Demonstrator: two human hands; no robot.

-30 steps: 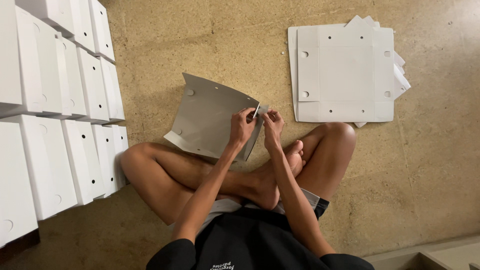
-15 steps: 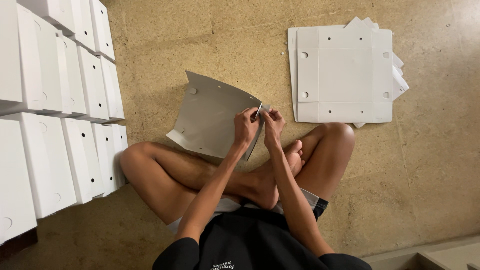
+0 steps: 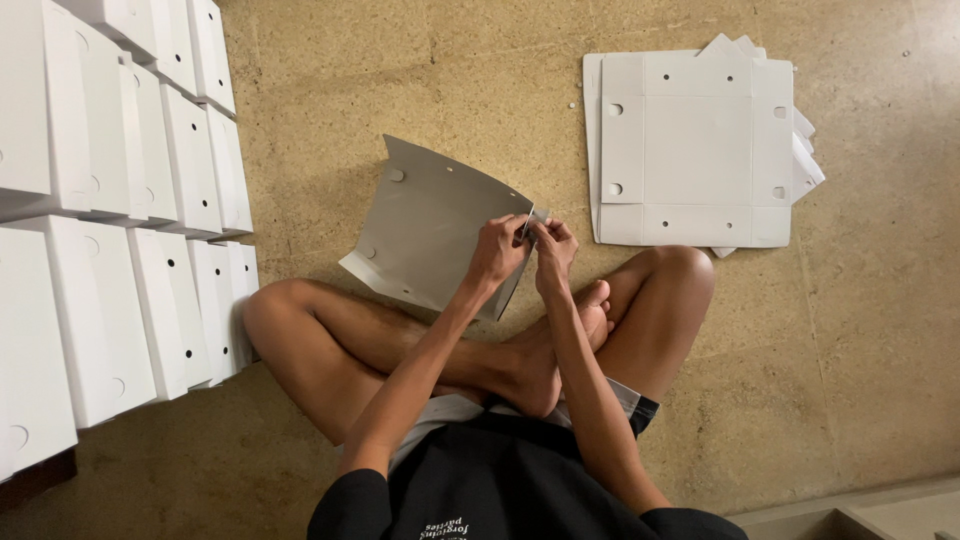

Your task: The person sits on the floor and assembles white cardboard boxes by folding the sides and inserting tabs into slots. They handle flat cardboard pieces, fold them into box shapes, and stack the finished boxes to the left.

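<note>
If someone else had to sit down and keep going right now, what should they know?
Left hand and right hand both pinch the right corner of a bent grey card sheet, held over the floor in front of the crossed legs.
Flat white sheets lie stacked to the right.
Folded white boxes stand in rows on the left.
This sheet is not a box yet.

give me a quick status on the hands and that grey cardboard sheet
Left hand and right hand both pinching the right edge of the grey cardboard sheet. Sheet curved, lower edge near the legs. Nothing blocking; flat blanks lie apart.
</note>
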